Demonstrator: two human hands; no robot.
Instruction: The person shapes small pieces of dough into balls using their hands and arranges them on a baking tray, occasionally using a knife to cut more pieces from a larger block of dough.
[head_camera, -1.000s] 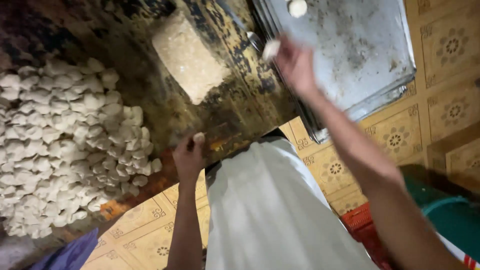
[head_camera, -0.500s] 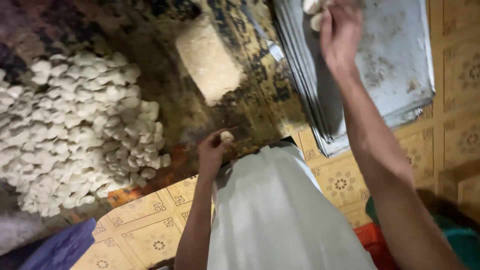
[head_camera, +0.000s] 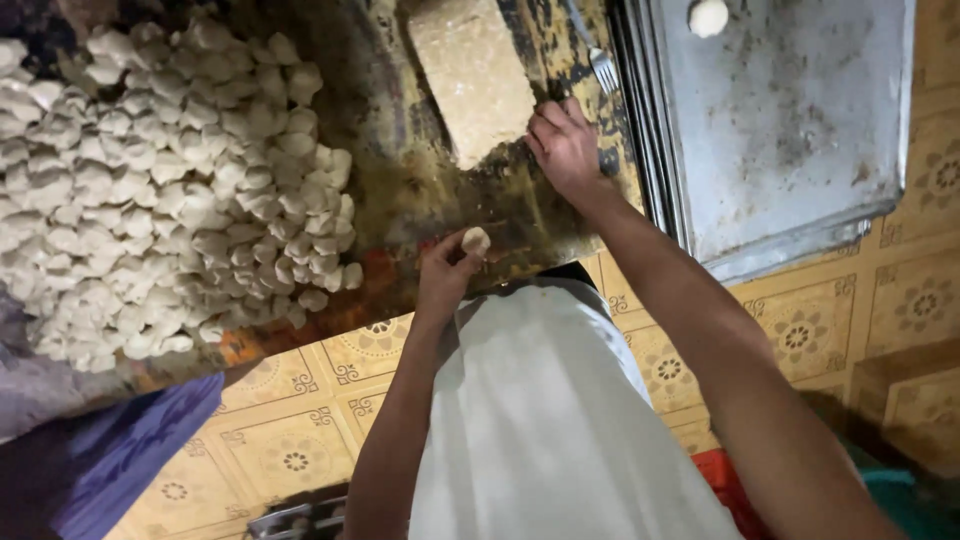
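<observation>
In the head view, we hold a small pale dough piece (head_camera: 475, 241) pinched in the fingertips of our left hand (head_camera: 447, 278), just below the middle of the frame, at the near edge of the dark, worn work board (head_camera: 400, 215). Our right hand (head_camera: 565, 148) now rests low on that board, fingers curled loosely and holding nothing that we can see, just beside the tan block of dough (head_camera: 472, 80) at upper centre and close to a fork (head_camera: 598, 62).

Half a second ago that right hand was up over the grey metal tray (head_camera: 800, 130) at upper right, with a pale piece at its fingers. Now one shaped ball (head_camera: 708, 16) sits alone at the top of the tray, and the hand has come back empty. We judge that piece delivered and the next one in hand.

The big heap of white lumps (head_camera: 170, 190) fills the upper left.
</observation>
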